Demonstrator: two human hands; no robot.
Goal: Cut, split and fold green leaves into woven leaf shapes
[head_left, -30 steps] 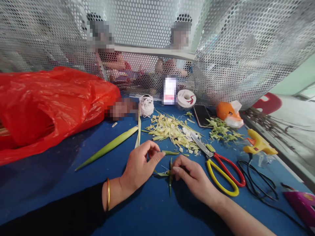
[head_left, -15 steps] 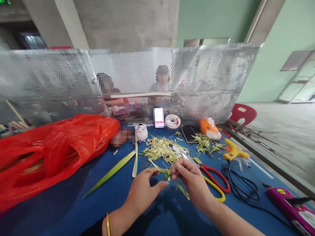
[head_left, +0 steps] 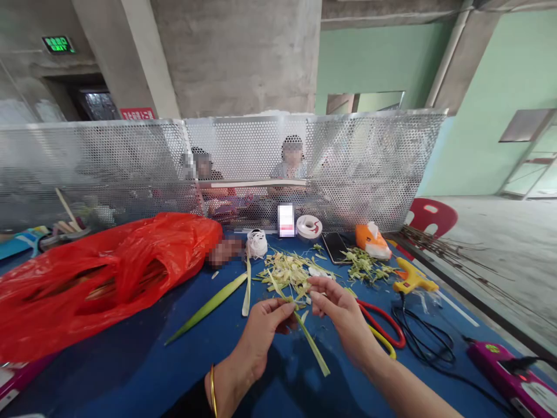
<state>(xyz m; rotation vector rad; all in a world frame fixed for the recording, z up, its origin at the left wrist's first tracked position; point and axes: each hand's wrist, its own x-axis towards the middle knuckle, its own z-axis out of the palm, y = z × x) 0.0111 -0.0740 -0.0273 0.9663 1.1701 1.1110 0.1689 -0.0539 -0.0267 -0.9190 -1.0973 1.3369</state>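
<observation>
My left hand (head_left: pixel 265 325) pinches a pale green leaf strip (head_left: pixel 314 347) between thumb and fingers. One end of the strip points down to the right, and a thinner end rises toward the pile. My right hand (head_left: pixel 335 305) is just beside it, fingers curled with the thumb close to them; a faint pale strand seems to run between the hands, too fine to name. Under the right hand lie scissors with red and yellow handles (head_left: pixel 387 325), blades mostly hidden. Beyond the hands is a heap of leaf scraps (head_left: pixel 287 270). A whole green leaf (head_left: pixel 209 306) lies to the left.
A red plastic bag (head_left: pixel 174 249) covers the left side. Along the back are white string (head_left: pixel 256 244), a tape roll (head_left: pixel 309 227), a phone (head_left: pixel 336 248) and a tissue pack (head_left: pixel 373 241). A yellow glue gun (head_left: pixel 413 277) and a purple power strip (head_left: pixel 509 371) lie right. Perforated panels (head_left: pixel 361 168) stand behind.
My right hand has drawn slightly away from the left one. The leaf strip now shows longer below my left fingers. The view has tilted up a little.
</observation>
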